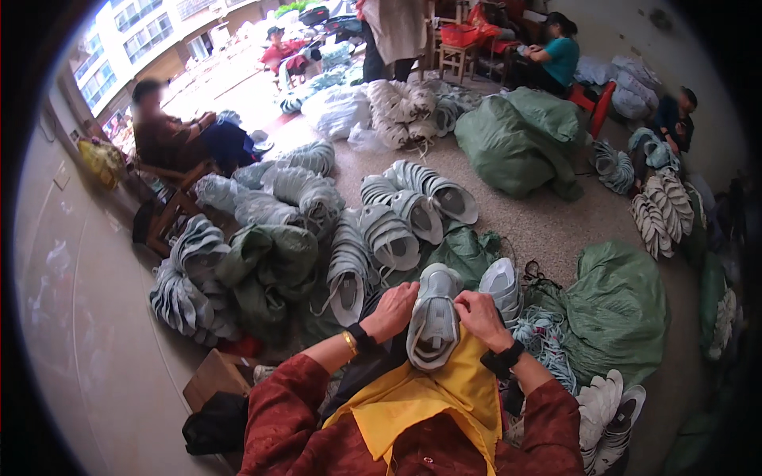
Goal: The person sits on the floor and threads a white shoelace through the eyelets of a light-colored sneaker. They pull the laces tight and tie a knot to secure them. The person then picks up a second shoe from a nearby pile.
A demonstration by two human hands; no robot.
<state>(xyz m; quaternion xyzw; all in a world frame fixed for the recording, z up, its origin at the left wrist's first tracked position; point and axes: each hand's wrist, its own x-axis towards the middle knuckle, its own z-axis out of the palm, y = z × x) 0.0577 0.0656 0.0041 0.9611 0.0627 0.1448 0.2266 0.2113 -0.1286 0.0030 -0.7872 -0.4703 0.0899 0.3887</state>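
1. Left hand [394,308]: fingers closed on the left side of the grey shoe [433,321].
2. Right hand [479,313]: fingers pinch its right edge.
3. Shoe rests on the yellow apron [413,401] at the lap.

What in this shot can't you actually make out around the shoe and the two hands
Head view only:
- Left hand: fingertips hidden behind the grey shoe.
- Right hand: what its fingers pinch at the shoe's laces is too small to tell.
- Yellow apron: its lower part is cut off by the bottom edge.
- Loose laces: too tangled to count.
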